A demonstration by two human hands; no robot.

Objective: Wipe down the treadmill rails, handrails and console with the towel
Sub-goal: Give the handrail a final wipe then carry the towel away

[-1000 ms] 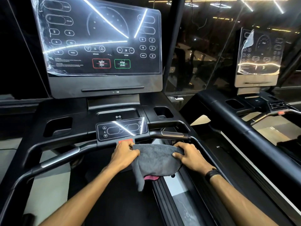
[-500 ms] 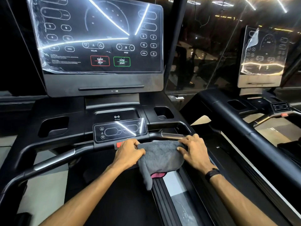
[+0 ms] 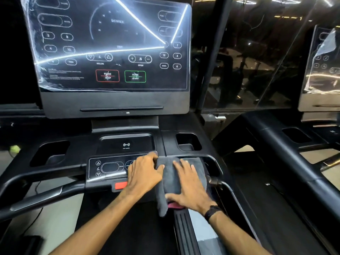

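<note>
A grey towel (image 3: 173,177) with a pink patch at its lower edge is draped over the treadmill's front handrail (image 3: 55,192), just right of the small control panel (image 3: 108,168). My right hand (image 3: 189,186) lies flat on the towel with fingers spread, pressing it down. My left hand (image 3: 145,173) rests on the panel's right end, its thumb and fingertips touching the towel's left edge. Above stands the big console screen (image 3: 114,48), still under a wrinkled plastic film.
A red stop tab (image 3: 120,185) sits under the panel. Cup holders (image 3: 49,153) (image 3: 188,141) flank a phone tray (image 3: 127,144). The right side rail (image 3: 184,230) runs beside the belt (image 3: 128,227). A second treadmill (image 3: 276,153) stands close on the right.
Both hands have slid the towel forward and up from the front bar. My right hand went from gripping to lying flat on it. My head has leaned closer to the console.
</note>
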